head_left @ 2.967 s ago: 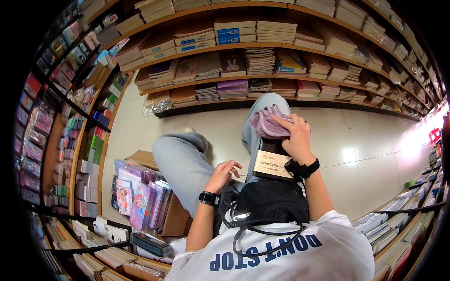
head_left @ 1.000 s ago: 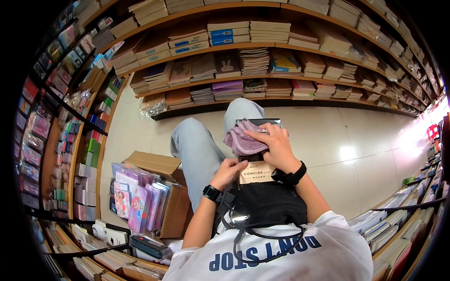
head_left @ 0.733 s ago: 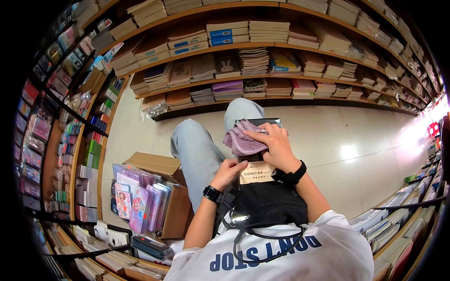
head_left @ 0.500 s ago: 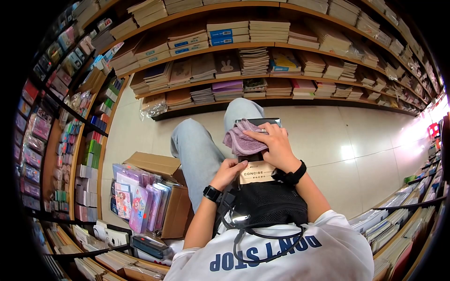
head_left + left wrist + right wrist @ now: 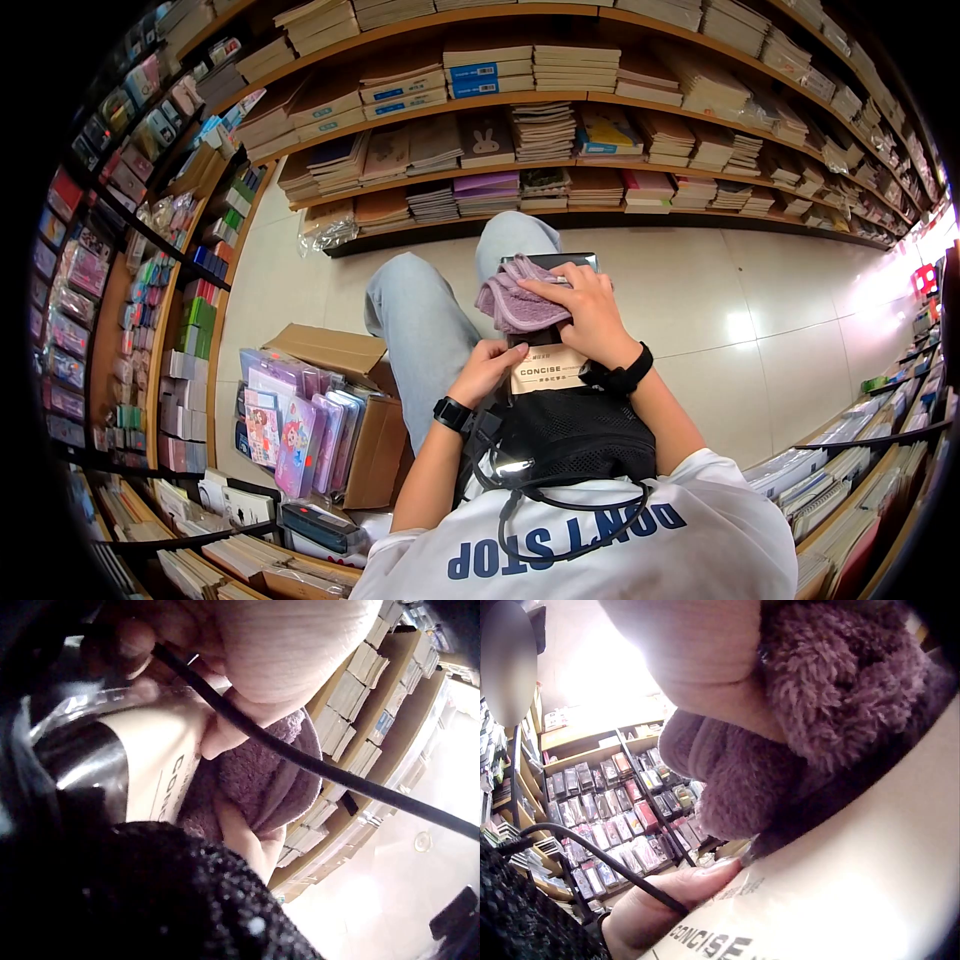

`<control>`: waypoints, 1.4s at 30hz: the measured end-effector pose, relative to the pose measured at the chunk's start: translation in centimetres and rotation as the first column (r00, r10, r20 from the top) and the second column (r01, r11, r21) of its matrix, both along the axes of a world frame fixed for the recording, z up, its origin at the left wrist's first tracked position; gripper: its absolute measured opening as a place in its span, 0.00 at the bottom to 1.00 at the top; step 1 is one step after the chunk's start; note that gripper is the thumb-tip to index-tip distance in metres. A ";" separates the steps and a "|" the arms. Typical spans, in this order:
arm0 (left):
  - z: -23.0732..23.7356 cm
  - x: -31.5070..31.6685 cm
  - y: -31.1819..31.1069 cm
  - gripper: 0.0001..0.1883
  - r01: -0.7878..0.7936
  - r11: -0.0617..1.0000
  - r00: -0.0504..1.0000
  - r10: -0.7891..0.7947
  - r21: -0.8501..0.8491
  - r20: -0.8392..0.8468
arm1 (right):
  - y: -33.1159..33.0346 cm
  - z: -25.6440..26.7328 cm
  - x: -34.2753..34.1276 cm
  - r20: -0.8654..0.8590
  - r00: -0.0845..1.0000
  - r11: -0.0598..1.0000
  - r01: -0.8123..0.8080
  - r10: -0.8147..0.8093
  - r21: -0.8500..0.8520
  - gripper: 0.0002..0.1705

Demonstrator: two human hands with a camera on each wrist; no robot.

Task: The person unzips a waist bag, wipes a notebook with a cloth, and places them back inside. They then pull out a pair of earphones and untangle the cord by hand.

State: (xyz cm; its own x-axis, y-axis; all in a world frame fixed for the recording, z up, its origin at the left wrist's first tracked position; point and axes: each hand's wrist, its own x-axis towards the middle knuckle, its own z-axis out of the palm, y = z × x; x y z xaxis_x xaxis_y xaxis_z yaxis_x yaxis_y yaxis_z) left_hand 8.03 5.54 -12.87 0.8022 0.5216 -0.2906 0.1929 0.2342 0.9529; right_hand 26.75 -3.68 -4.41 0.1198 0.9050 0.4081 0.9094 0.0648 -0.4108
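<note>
A dark notebook with a cream band (image 5: 549, 368) reading CONCISE lies across the person's lap, in front of a black mesh bag (image 5: 575, 430). The left hand (image 5: 484, 368) pinches its left edge, thumb on top by the band. The right hand (image 5: 597, 318) grips a folded purple cloth (image 5: 522, 297) laid over the notebook's far part. In the left wrist view, the cloth (image 5: 259, 776) touches the band's edge (image 5: 161, 754). Fluffy folds of the cloth (image 5: 840, 682) bulge beneath the right hand (image 5: 705, 656) in the right wrist view, with the left thumb (image 5: 667, 900) nearby.
An open cardboard box (image 5: 375, 455) of purple plastic-wrapped items (image 5: 300, 440) stands on the floor at the left. Shelves of stacked notebooks (image 5: 490, 140) run across the front. Racks of small packages (image 5: 75, 260) line the left side. A black cable (image 5: 300, 759) crosses the left wrist view.
Since the earliest frame, the left hand has moved right onto the notebook's edge, and the right hand, cloth and notebook have shifted left. Over the last second hardly anything has moved.
</note>
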 end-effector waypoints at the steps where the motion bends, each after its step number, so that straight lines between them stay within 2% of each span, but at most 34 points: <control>1: 0.5 0.1 -0.3 0.19 -0.014 1.000 1.000 0.014 0.006 0.004 | 0.0 0.0 0.0 -0.003 1.000 1.000 -0.002 0.002 0.001 0.45; 11: 1.2 -0.1 -0.3 0.19 -0.061 0.998 0.998 0.062 -0.007 0.024 | 0.4 0.0 -0.1 -0.054 0.998 1.000 -0.018 0.017 -0.018 0.44; 17: 2.6 -0.1 -0.6 0.16 -0.069 0.993 0.995 0.076 -0.094 0.066 | 0.5 -0.1 0.0 -0.063 0.998 1.000 -0.011 0.010 -0.019 0.44; 35: 0.1 0.1 0.0 0.18 -0.003 1.000 1.000 0.003 0.009 0.024 | 0.0 -0.1 0.0 -0.022 1.000 1.000 0.010 -0.010 0.002 0.44; 42: 1.9 -0.1 -0.5 0.17 -0.025 0.999 0.999 0.026 -0.029 0.026 | 0.2 -0.1 0.0 -0.026 1.000 1.000 -0.001 0.001 -0.004 0.43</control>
